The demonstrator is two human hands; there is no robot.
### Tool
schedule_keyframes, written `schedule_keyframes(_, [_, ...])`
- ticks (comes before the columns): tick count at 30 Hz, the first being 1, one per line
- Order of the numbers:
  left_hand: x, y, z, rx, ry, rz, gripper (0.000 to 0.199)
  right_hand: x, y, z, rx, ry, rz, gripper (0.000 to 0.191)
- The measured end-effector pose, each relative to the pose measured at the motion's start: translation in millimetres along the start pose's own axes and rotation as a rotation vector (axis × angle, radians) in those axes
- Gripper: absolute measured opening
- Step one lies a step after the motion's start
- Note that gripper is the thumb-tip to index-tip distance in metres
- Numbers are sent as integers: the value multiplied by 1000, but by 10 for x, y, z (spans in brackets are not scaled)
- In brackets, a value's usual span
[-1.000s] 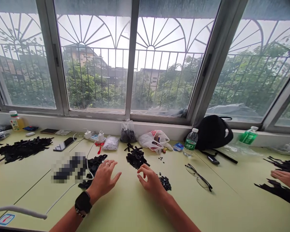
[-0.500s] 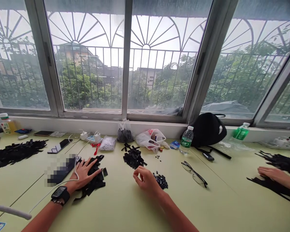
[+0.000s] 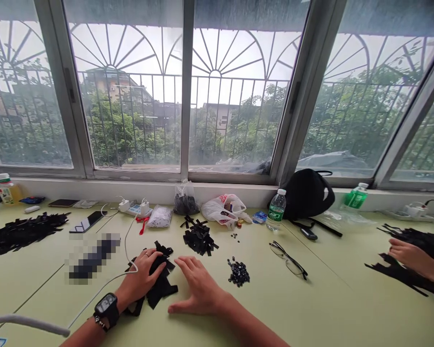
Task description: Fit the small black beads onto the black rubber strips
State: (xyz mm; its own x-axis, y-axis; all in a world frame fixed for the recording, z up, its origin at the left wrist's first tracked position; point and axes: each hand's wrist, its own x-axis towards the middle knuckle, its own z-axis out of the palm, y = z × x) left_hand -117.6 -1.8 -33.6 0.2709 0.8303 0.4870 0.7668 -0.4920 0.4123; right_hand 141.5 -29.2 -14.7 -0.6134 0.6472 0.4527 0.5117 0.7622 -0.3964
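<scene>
My left hand [image 3: 142,275], with a black watch [image 3: 106,306] on its wrist, rests on a loose pile of short black fabric strips [image 3: 161,284]. Its fingers curve over the strips and the thumb stands apart. Just right of this pile, my right hand [image 3: 199,289] is open, thumb and fingers spread around a gap facing the strips. It holds nothing. A second small heap of black strips [image 3: 198,237] lies farther back. Right of that, a cluster of small shiny black pieces [image 3: 238,273] sits on the pale green table [image 3: 275,313].
A white cable [image 3: 94,294] crosses near my left wrist. Eyeglasses [image 3: 288,260], a water bottle [image 3: 276,212] and a black cap [image 3: 307,195] are to the right. Bags [image 3: 186,200] line the window side. At far right, another person's hand [image 3: 412,255] is over black strips.
My left hand has moved right and closer, its spread fingers now curved, with the strips shifting the same way. My right hand has come left and opened beside the pile.
</scene>
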Motion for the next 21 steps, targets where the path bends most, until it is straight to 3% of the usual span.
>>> schedule_keyframes(7, [-47,587,235,-151,-54,76,29,11,117,96,-45,-62,39,133])
schedule_keyframes(15, [72,802,503,-155,-87,125,40,-266,229,-121,-18,-110,85,118])
schedule_keyframes(18, [103,813,447,-135,-52,110,34,-304,222,-193,-7,-131,84,118])
schedule_keyframes(21, [72,769,226,-105,-16,90,37,-344,227,-290,22,-144,53,124])
